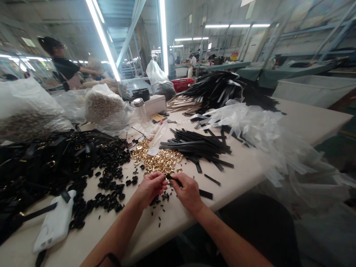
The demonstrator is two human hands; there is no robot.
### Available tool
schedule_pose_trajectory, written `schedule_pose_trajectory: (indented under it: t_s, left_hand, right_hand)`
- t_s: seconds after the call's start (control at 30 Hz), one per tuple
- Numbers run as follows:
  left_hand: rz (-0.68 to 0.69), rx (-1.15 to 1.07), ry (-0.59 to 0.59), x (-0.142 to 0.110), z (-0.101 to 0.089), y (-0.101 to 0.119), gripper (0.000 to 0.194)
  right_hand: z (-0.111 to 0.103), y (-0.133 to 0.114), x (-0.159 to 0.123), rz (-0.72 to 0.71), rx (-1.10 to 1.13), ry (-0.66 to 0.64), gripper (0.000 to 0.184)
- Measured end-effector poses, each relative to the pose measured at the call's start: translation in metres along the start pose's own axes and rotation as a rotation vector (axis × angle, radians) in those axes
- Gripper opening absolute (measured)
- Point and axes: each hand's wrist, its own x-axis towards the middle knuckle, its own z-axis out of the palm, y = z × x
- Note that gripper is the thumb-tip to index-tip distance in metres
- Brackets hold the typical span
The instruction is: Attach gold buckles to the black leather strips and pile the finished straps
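My right hand [188, 192] is closed around a black strap [175, 180], whose end points toward my other hand. My left hand [152, 187] pinches thumb against fingers right beside that strap end; whatever is between them is too small to make out. Just beyond both hands lies a heap of gold buckles [158, 160]. Small black pieces [159, 200] are scattered on the table under my fingers. To the right rests a pile of flat black straps [196, 146], and left of the buckles spread many black loops [109, 185].
Buckled black straps [72, 155] are heaped at left, near a white phone [55, 222]. Plastic sheeting [250, 129] hangs off the table's right side. Behind stand filled plastic bags [104, 105], a glass bottle [139, 109] and eyeglasses [136, 140]. A person [65, 68] works at far left.
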Motion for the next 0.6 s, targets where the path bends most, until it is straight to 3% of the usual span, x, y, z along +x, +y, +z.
schedule_pose_trajectory:
  t_s: [0.23, 0.47, 0.6]
  left_hand:
    - [0.147, 0.178, 0.104, -0.0007, -0.0056, -0.0008, 0.031]
    - [0.074, 0.008, -0.017, 0.0003, -0.0024, -0.0001, 0.026]
    - [0.125, 0.048, -0.024, -0.0008, 0.0036, -0.0023, 0.023]
  right_hand:
    - [0.0007, 0.0001, -0.0021, 0.009, 0.011, 0.013, 0.010]
    - [0.0008, -0.0006, -0.0021, 0.009, 0.046, 0.008, 0.012]
    - [-0.0005, 0.0001, 0.0002, -0.019, 0.042, -0.020, 0.010]
